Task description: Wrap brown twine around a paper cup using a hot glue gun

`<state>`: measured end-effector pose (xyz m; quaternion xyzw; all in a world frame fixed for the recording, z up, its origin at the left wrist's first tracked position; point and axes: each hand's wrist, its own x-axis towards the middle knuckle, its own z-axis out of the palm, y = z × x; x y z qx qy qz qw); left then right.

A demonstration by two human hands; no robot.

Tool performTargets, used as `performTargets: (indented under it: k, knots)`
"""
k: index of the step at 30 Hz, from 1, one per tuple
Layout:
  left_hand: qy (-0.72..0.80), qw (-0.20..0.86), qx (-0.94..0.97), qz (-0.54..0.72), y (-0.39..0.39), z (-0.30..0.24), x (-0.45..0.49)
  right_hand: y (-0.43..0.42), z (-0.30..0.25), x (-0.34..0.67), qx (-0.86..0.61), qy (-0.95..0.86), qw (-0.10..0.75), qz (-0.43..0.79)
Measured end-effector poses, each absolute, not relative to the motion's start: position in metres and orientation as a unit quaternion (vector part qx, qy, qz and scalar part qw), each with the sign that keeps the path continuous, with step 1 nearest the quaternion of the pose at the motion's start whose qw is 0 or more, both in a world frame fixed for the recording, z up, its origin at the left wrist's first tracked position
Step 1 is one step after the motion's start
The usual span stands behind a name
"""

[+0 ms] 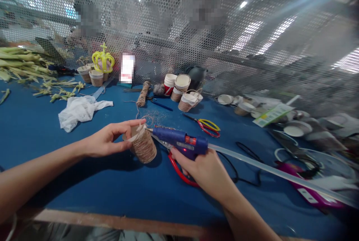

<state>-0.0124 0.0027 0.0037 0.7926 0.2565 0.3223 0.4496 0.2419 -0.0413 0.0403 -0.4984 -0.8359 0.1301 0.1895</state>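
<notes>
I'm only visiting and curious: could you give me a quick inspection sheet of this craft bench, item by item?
Surface: blue table with a wooden front edge.
Job's things: twine-wrapped cup, tilted; blue glue gun with its nozzle at the cup's rim; clear glue stick sticking out of its back.
Clutter: red scissors under the right hand, yellow-handled scissors, white bag, paper cups, twine spool, yellow crown, green stalks.
Hands: left hand holds the cup; right hand grips the glue gun.
Cables: black cord looped right of the glue gun.
Surroundings: perforated metal screen; blurred people beyond it.
</notes>
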Motion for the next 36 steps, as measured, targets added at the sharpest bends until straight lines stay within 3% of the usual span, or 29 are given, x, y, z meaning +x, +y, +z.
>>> performTargets:
  k: [10,21,36]
  knots:
    - [0.253,0.442,0.799,0.320,0.003,0.003,-0.013,-0.040,0.038,0.233,-0.527,-0.795,0.265,0.138]
    - [0.260,0.453,0.787,0.329,0.003,0.002,-0.011,-0.050,0.037,0.242,-0.490,-0.837,0.213,0.119]
    - [0.261,0.444,0.789,0.334,0.002,0.002,-0.011,-0.054,0.035,0.230,-0.465,-0.850,0.215,0.119]
